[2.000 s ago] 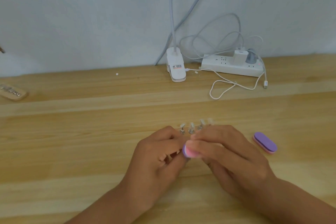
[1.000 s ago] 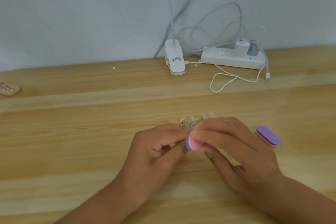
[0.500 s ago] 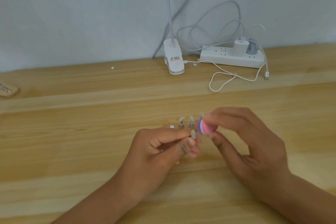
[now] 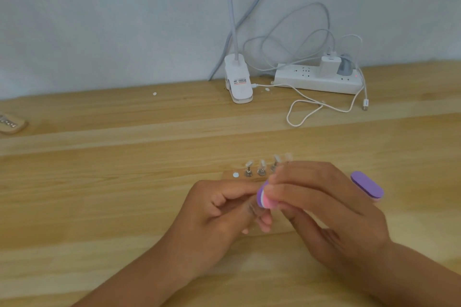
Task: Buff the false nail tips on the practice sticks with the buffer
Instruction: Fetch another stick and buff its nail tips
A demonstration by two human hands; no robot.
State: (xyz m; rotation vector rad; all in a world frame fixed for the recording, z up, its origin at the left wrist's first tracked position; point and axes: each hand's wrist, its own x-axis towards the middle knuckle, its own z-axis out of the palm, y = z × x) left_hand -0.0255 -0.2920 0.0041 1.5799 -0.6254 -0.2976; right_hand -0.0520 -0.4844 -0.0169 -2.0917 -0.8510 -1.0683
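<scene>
Big pale wood desk [image 4: 99, 182] under everything, plenty of bare room left and near, so no elbow worries.

Right grip [image 4: 331, 209] wrapped around the pink and purple buffer [image 4: 265, 198], pressing it against the fingertips of the left grip [image 4: 219, 214]. Left grip pinched narrow, most likely on a practice stick, going by the empty slot [image 4: 235, 175] at the left end of the holder. Can't actually see the stick behind the buffer though.

Far side by the wall: white power strip [image 4: 316, 81], clip lamp base [image 4: 239, 85] left of it, loose cable [image 4: 306, 107] looping nearer. Well apart from the work, no snag risk.

Spare buffer [image 4: 366, 185] lying just right of the right grip.

Small wooden holder [image 4: 228, 175] just beyond the fingers, remaining practice sticks [image 4: 262, 169] upright in a row, false nail tips [image 4: 249, 163] on top, right-hand ones partly hidden by knuckles.

Handling guess: looks like a foam buffer, light and a bit squishy, so pinch across the long sides near the middle. Tips probably thin stiff plastic, slick, easy to pop off. Light strokes, stick held low by the metal foot. Holder close enough to knock on a wide stroke, so keep strokes short.
</scene>
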